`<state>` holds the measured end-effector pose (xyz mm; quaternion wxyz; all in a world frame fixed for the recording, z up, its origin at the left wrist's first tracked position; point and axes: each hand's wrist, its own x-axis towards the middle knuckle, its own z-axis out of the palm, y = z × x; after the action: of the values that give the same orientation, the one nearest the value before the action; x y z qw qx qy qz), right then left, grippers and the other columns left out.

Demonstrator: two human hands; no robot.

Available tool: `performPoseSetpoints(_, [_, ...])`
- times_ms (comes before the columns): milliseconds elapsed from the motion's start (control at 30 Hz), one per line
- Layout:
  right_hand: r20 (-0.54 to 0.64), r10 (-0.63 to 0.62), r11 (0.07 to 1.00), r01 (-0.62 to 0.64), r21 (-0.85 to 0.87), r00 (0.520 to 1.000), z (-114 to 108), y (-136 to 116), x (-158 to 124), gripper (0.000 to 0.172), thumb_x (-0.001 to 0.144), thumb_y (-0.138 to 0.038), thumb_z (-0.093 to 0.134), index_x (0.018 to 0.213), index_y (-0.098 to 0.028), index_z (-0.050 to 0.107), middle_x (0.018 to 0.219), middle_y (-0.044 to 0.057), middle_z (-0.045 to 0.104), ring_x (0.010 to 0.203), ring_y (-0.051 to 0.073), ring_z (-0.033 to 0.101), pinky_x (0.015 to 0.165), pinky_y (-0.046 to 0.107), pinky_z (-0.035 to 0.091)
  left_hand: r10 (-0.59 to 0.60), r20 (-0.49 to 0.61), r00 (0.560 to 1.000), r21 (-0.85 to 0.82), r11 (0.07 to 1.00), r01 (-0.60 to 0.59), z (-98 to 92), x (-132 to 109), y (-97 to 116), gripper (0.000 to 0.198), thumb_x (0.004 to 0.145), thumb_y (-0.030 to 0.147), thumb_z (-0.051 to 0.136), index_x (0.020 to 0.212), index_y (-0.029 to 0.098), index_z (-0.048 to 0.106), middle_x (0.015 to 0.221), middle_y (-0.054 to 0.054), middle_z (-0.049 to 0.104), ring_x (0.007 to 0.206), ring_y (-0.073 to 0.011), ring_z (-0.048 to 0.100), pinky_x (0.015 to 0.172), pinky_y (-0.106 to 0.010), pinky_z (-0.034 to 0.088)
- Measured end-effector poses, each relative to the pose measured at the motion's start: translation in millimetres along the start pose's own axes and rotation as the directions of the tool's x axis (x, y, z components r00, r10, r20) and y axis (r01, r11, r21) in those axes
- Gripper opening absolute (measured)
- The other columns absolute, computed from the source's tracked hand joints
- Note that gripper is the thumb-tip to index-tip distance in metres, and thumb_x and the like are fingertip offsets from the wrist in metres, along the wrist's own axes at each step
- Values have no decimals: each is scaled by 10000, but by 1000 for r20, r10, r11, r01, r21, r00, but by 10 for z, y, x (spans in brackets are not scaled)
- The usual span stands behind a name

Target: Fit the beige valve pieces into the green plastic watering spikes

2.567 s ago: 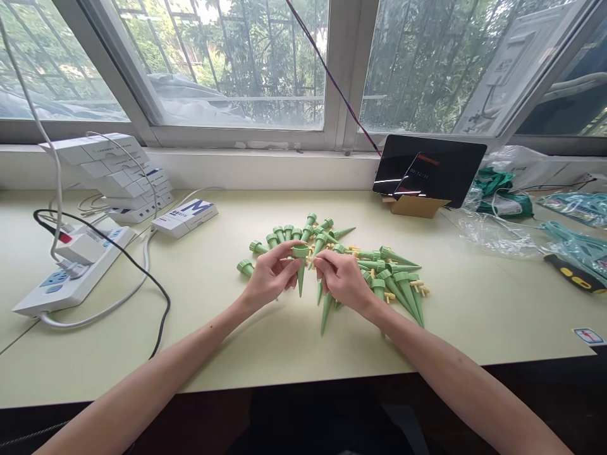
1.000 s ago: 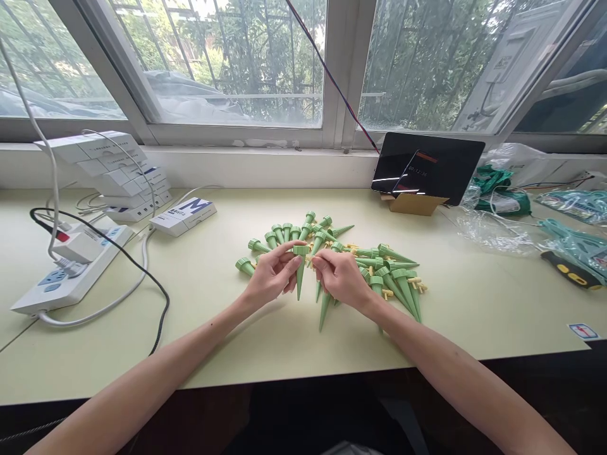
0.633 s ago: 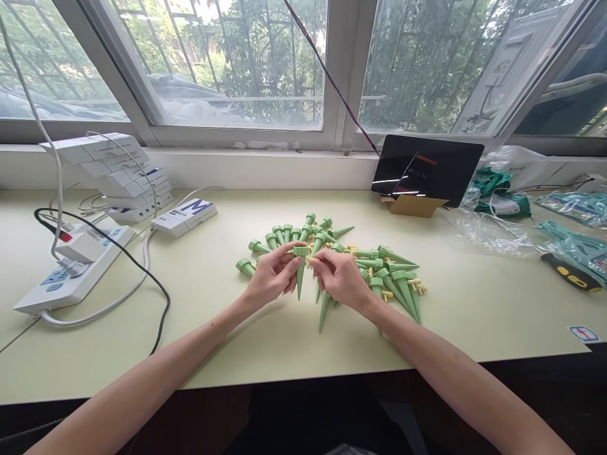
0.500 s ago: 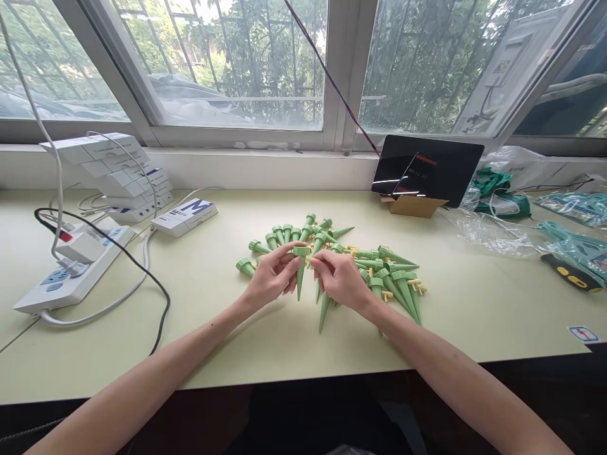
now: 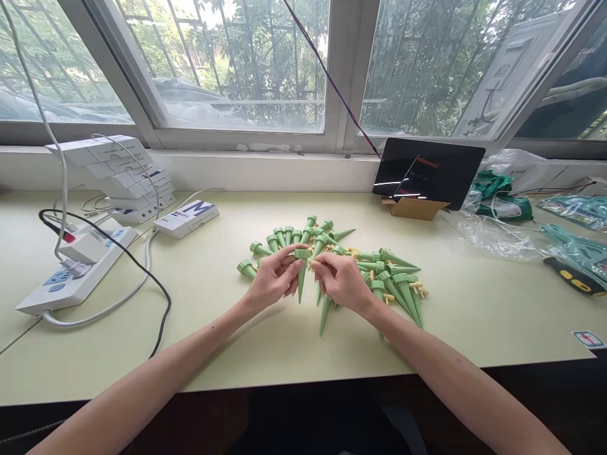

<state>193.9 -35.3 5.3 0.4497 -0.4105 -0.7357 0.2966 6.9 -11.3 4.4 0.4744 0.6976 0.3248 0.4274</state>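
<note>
My left hand (image 5: 274,279) pinches a green cone-shaped spike (image 5: 301,270) by its round cap, tip pointing down toward the table. My right hand (image 5: 340,280) is closed beside it, fingertips pinching a small yellow part at the side of the spike's cap. Behind and to the right of both hands lies a pile of green spikes (image 5: 374,272) mixed with small yellow pieces (image 5: 418,289). Another green spike (image 5: 325,311) lies under my right hand, pointing at me.
A white power strip (image 5: 66,272) with plugs and a black cable (image 5: 142,272) lies at the left, beside stacked white boxes (image 5: 118,177). A dark tablet (image 5: 427,170) leans on a cardboard box at the back right. Plastic bags and a black-yellow tool (image 5: 575,277) lie far right.
Both hands stay closed together on the same green spike. Only the view has shifted slightly.
</note>
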Motion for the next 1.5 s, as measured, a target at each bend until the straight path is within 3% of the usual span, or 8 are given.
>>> performPoseSetpoints(267, [14, 29, 999, -29, -17, 999, 3, -30, 15, 343, 993, -266, 413, 658, -205, 461, 529, -29, 533, 418, 100, 474, 494, 234, 386, -1, -3, 1000, 7, 1000, 1, 13, -13, 18, 392, 939, 365, 579, 1280, 172, 571, 592, 62, 489, 373, -63, 477, 364, -180, 404])
performPoseSetpoints(533, [17, 32, 999, -32, 19, 999, -7, -24, -6, 317, 987, -341, 465, 708, -205, 529, 514, -32, 526, 427, 107, 506, 490, 233, 404, -8, -12, 1000, 2, 1000, 8, 18, -14, 29, 392, 936, 365, 581, 1274, 169, 574, 581, 62, 485, 373, -68, 476, 365, -189, 396])
performPoseSetpoints(833, [18, 41, 999, -41, 1, 999, 6, -39, 12, 357, 992, -296, 407, 649, -206, 454, 541, -21, 527, 436, 101, 469, 474, 231, 371, -3, 2, 1000, 4, 1000, 3, 11, -18, 9, 399, 944, 367, 570, 1288, 166, 560, 593, 63, 493, 369, -61, 469, 362, -187, 399])
performPoseSetpoints(1233, [2, 28, 1000, -28, 10, 1000, 16, -39, 6, 317, 982, -308, 447, 684, -211, 495, 498, -33, 519, 429, 111, 480, 484, 238, 391, -27, -17, 999, -19, 999, 27, 28, -16, 37, 401, 927, 385, 589, 1261, 163, 572, 571, 66, 486, 355, -61, 470, 355, -178, 379])
performPoseSetpoints(1500, [47, 87, 993, -91, 80, 995, 2, -58, 2, 356, 994, -293, 419, 650, -208, 459, 492, -48, 490, 373, 90, 471, 462, 232, 385, -35, -26, 999, 0, 999, 35, 36, -23, 53, 422, 920, 396, 597, 1268, 158, 574, 559, 67, 480, 362, -71, 488, 346, -179, 372])
